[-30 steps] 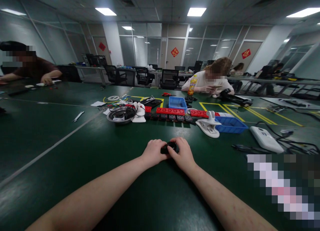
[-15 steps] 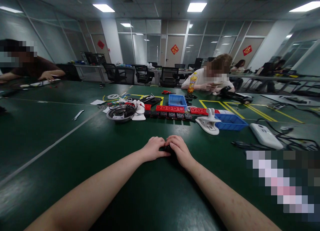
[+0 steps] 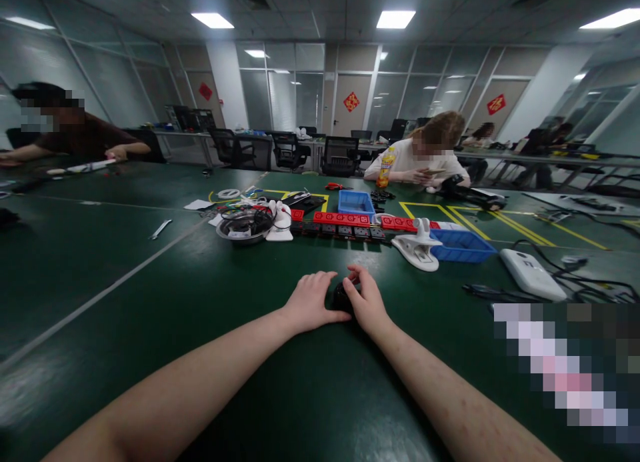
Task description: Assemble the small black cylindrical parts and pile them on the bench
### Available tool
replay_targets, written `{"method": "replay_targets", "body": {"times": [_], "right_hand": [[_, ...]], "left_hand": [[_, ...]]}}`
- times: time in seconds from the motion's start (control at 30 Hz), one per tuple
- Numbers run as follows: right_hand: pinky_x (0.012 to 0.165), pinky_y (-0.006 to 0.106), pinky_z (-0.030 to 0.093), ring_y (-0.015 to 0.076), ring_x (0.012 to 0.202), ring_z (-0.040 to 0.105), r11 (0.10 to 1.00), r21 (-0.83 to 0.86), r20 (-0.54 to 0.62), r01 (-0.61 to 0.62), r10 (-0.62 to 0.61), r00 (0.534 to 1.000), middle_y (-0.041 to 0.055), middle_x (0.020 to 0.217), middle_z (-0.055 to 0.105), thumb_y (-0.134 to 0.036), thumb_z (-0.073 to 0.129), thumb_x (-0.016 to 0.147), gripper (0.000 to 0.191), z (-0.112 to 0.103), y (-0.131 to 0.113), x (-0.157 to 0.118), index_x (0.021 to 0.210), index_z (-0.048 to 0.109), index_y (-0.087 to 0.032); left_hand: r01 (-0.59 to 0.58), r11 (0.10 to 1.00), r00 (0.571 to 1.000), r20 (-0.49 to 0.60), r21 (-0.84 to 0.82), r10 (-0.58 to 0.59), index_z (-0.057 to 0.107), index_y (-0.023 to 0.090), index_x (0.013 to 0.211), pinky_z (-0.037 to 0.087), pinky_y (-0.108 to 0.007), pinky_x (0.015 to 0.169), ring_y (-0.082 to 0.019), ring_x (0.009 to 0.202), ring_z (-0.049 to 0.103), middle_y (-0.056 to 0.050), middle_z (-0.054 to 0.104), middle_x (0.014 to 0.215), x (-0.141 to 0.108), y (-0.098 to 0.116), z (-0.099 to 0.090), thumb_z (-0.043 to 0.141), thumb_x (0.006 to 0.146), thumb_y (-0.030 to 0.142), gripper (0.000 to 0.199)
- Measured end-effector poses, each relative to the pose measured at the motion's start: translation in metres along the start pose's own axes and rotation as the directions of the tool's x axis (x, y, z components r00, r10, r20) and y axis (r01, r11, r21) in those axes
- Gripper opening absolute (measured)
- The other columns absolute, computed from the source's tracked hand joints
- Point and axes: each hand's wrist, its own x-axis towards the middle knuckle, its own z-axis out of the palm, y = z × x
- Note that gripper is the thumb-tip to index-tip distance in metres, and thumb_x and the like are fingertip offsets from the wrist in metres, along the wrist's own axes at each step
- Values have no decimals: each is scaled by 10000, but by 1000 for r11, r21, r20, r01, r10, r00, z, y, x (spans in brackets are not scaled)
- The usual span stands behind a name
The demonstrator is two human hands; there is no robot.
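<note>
Low over the green table, a small rounded black object [image 3: 342,298], shaped much like a computer mouse, sits between my hands. My left hand [image 3: 313,303] is open at its left side, thumb stretched along the near side and fingers spread beyond it. My right hand [image 3: 367,301] curls round the object's right side, with its thumb on top and fingers bent over. Part of the object is hidden by the right hand. Beyond the hands lies a row of red sockets [image 3: 341,219] and black sockets [image 3: 345,232].
A metal bowl of cables [image 3: 245,227], a white clip stand [image 3: 419,249] and blue bins [image 3: 463,246] [image 3: 356,201] stand farther back. A wrench [image 3: 161,229] lies left; a white box [image 3: 533,274] with cables is right. Other people sit at the table's far side and left.
My hands have moved apart slightly; the left fingers have opened away from the black object, which now shows more. The view has shifted a little.
</note>
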Motion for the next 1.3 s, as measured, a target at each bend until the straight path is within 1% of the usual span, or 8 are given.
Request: {"method": "replay_targets", "body": {"times": [0.13, 0.27, 0.5, 0.7, 0.83, 0.93, 1.13, 1.3], "right_hand": [[712, 331, 423, 192, 761, 513, 998, -56, 5, -29, 30, 1000, 43, 795, 537, -393, 450, 808, 246, 0, -2, 1, 893, 502, -167], [686, 321, 402, 195, 739, 497, 992, -126, 27, -25, 28, 999, 29, 754, 537, -418, 555, 737, 241, -2, -10, 0, 765, 516, -182], [779, 354, 382, 213, 832, 504, 985, -170, 44, -10, 17, 999, 42, 823, 575, -363, 609, 719, 182, -7, -19, 0, 771, 604, -189], [807, 356, 381, 207, 859, 521, 994, -94, 117, 61, -49, 992, 34, 859, 621, -202, 562, 729, 195, -12, -20, -1, 893, 668, -207], [845, 345, 378, 192, 887, 538, 994, -8, 167, 110, -107, 980, 6, 886, 665, -116, 493, 702, 266, -13, -18, 1, 849, 685, -226], [865, 333, 383, 178, 895, 554, 990, 57, 182, 132, -140, 973, 5, 884, 677, -84, 425, 685, 321, -14, -17, 3, 802, 690, -222], [889, 351, 389, 187, 936, 552, 985, 124, 160, 124, -143, 977, 28, 914, 661, -117, 390, 696, 315, -10, -14, 2, 762, 682, -215], [903, 377, 397, 213, 1036, 498, 990, 126, 48, 62, -69, 996, 81, 1106, 559, -274, 420, 792, 317, -4, -9, -2, 1055, 574, -188]], "left_hand": [[27, 992, 998, -67, 124, -19, 483, 157, 1132, 305, -449, 949, -287, 1006, 491, -98, 546, 1064, -2, 11, 0, 602, 637, 629, 695], [49, 991, 998, -48, 125, -43, 579, 173, 960, 259, -479, 979, -275, 958, 510, -76, 582, 951, -2, 13, -1, 586, 673, 596, 511], [19, 999, 1000, -8, 41, -18, 608, 184, 899, 232, -463, 1031, -238, 968, 517, -45, 580, 943, 0, 7, 2, 642, 671, 498, 389], [1, 1000, 999, 42, -18, 0, 605, 221, 956, 155, -581, 1025, -262, 1067, 468, -44, 541, 1085, 3, -4, 4, 617, 697, 501, 381], [-34, 999, 996, 83, -36, 37, 605, 239, 1030, 269, -495, 1005, -267, 1136, 414, -52, 501, 1182, 5, -11, 3, 618, 707, 490, 409], [-56, 997, 992, 106, -44, 61, 584, 260, 1090, 274, -471, 1009, -272, 1176, 375, -49, 471, 1239, 6, -13, 3, 613, 720, 480, 431], [-66, 997, 990, 122, -50, 72, 554, 272, 1119, 222, -552, 1009, -279, 1187, 372, -56, 468, 1250, 5, -12, 3, 572, 751, 497, 432], [-36, 999, 996, 74, -39, 38, 411, 248, 1243, 136, -616, 1015, -300, 1214, 346, -84, 408, 1317, 3, -7, 2, 655, 620, 581, 747]]}}
